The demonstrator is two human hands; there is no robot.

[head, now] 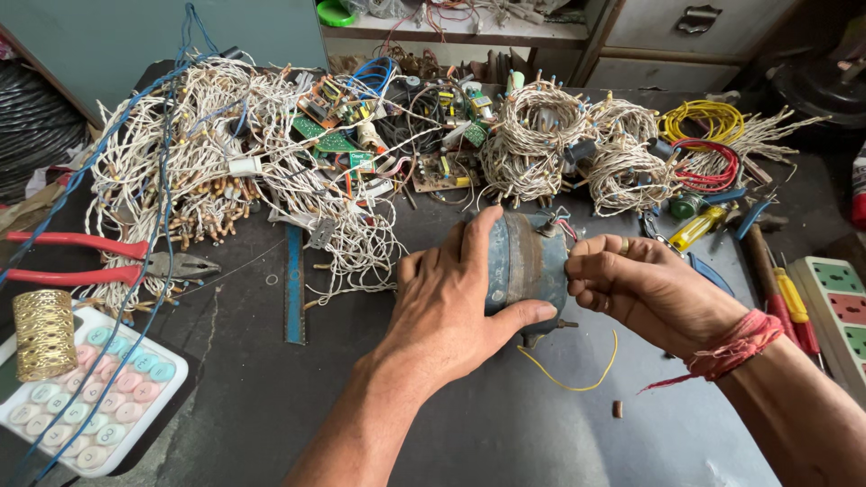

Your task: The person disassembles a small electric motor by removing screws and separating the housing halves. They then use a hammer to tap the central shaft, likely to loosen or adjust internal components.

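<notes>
A blue-grey round motor [525, 261] rests on the dark worktable [505, 424] in the middle of the view. My left hand [451, 302] wraps around its left side, thumb under it and fingers over the top. My right hand [631, 284], with a ring and a red thread at the wrist, presses its curled fingers against the motor's right end. A thin yellow wire [577, 374] loops out from beneath the motor onto the table. Red and black leads [566, 227] stick out at the motor's top right.
Tangled white wires [225, 153], circuit boards [334, 135] and wire coils [541, 126] fill the back. Red-handled pliers [108, 257] and a calculator [90, 397] lie left. A blue ruler [294, 284] lies near the centre. Screwdrivers [785, 293] and a power strip [843, 311] sit right.
</notes>
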